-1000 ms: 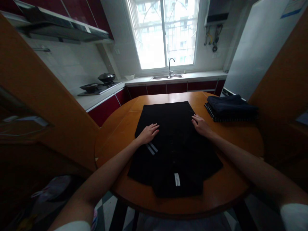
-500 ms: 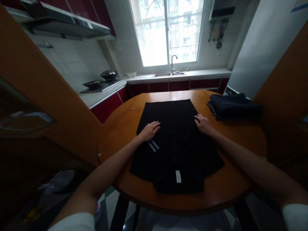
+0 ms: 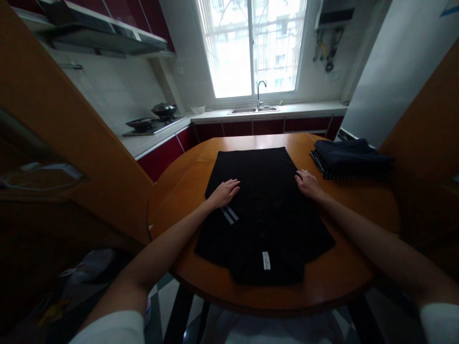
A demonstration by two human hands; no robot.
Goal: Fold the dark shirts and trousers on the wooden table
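A black shirt (image 3: 254,177) lies spread flat on the wooden table, its collar end towards me. It has a white label (image 3: 266,261) at the neck and two pale stripes (image 3: 230,215) on the left side. My left hand (image 3: 224,193) rests palm down on the shirt's left part, just above the stripes, fingers stretched out. At the right edge of the shirt lies my right hand (image 3: 309,184), fingers extended and slightly bent, fingertips on the cloth border. Neither hand grips the fabric.
A stack of folded dark clothes (image 3: 353,160) sits on the table (image 3: 172,200) at the far right. Beyond are a counter with a sink (image 3: 253,110), a stove with pans (image 3: 154,125), and a white refrigerator (image 3: 390,71). Wooden frames stand on both sides.
My right hand has slid slightly outward to the shirt's right edge. The left hand stays in place on the shirt. The whole view has shifted a little.
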